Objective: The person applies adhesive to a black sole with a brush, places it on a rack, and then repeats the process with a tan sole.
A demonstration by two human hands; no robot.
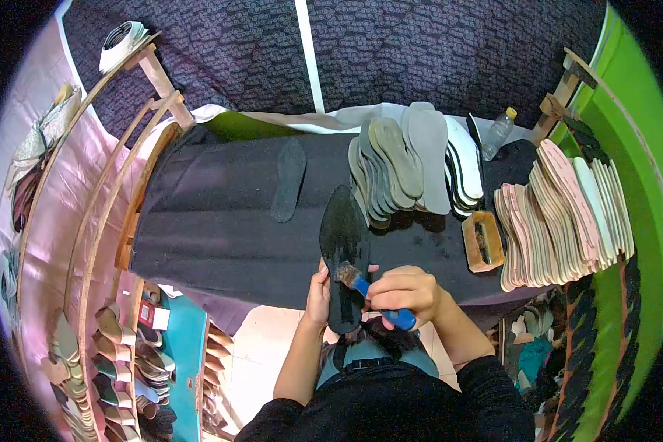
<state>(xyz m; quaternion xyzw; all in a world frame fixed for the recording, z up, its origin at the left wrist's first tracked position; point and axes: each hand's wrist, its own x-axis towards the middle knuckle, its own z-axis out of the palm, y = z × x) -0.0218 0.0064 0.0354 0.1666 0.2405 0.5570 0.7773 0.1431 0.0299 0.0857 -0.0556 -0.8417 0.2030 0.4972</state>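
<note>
A dark shoe sole point(342, 228) is held up at the table's near edge. My left hand point(317, 296) grips its left side, fingers wrapped round the lower half. In my right hand point(409, 293) is a brush point(365, 287) with a blue handle, its bristles touching the sole's surface. Another dark sole point(289, 180) lies flat on the black cloth of the table point(206, 214), beyond my left hand. Stacks of grey soles point(396, 166) stand beyond my right hand, and an open wooden container point(483, 241) sits to its right.
Rows of pink and beige insoles point(560, 214) fill the table's right end. A clear bottle point(499, 132) with a yellow cap stands behind them. White insoles point(464, 166) lie beside the grey stacks. Racks with shoe parts point(114, 361) are at the lower left.
</note>
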